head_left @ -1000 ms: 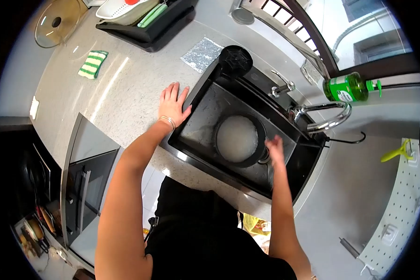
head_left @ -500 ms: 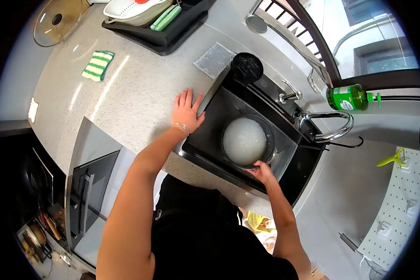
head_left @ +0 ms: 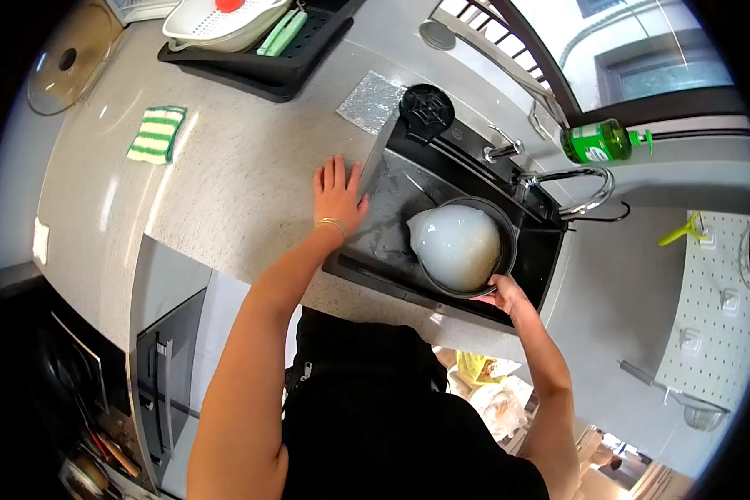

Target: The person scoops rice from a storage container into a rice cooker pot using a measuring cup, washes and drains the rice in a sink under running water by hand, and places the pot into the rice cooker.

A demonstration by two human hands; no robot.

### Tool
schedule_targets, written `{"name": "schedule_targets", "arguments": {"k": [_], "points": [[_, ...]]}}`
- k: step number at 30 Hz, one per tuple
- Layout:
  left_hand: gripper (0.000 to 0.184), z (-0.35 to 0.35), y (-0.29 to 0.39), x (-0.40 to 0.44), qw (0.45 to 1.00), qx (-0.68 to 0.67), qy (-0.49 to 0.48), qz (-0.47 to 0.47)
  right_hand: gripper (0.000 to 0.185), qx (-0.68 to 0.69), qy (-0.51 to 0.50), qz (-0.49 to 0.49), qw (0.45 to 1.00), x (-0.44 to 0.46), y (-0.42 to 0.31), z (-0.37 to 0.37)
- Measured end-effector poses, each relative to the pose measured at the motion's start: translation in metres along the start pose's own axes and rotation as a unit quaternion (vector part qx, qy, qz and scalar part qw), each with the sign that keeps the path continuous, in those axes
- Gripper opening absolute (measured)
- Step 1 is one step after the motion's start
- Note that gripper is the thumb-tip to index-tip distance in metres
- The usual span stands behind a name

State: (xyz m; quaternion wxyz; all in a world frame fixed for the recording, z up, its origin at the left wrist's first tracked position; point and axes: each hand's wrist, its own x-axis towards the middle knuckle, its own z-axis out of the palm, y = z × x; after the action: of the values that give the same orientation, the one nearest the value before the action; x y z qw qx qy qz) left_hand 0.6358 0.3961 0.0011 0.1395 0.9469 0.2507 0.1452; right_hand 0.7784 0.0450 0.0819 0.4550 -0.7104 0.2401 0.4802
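Note:
In the head view, a dark round pot [head_left: 512,250] is tilted leftward inside the black sink [head_left: 392,179]. Cloudy whitish liquid [head_left: 458,246] fills much of it and bulges over the left rim into the sink. My right hand [head_left: 504,293] is closed on the pot's near right rim. Resting flat on the counter [head_left: 250,183] by the sink's left edge, my left hand [head_left: 340,198] has its fingers spread and holds nothing.
A chrome faucet [head_left: 587,187] arches behind the pot. Green dish soap [head_left: 600,142] stands by the window, and a black drain cover [head_left: 427,112] sits at the sink's far corner. A striped cloth [head_left: 157,135], a black tray [head_left: 267,79] and a glass lid [head_left: 62,67] are farther left.
My right hand has tipped the pot from nearly level to leftward, and its liquid now runs over the rim into the sink. My left hand stays on the counter. The view has shifted slightly.

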Motion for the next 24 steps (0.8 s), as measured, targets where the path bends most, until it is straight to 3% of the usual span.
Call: {"name": "schedule_targets", "arguments": {"k": [15, 24], "points": [[0.061, 0.001, 0.001, 0.000, 1.000, 0.001, 0.006, 0.005, 0.032, 0.010, 0.058, -0.035, 0.998, -0.046, 0.003, -0.037], [0.061, 0.000, 0.001, 0.000, 1.000, 0.013, 0.010, 0.012, 0.043, -0.009, 0.122, -0.035, 0.992, -0.054, 0.005, -0.049]]}}
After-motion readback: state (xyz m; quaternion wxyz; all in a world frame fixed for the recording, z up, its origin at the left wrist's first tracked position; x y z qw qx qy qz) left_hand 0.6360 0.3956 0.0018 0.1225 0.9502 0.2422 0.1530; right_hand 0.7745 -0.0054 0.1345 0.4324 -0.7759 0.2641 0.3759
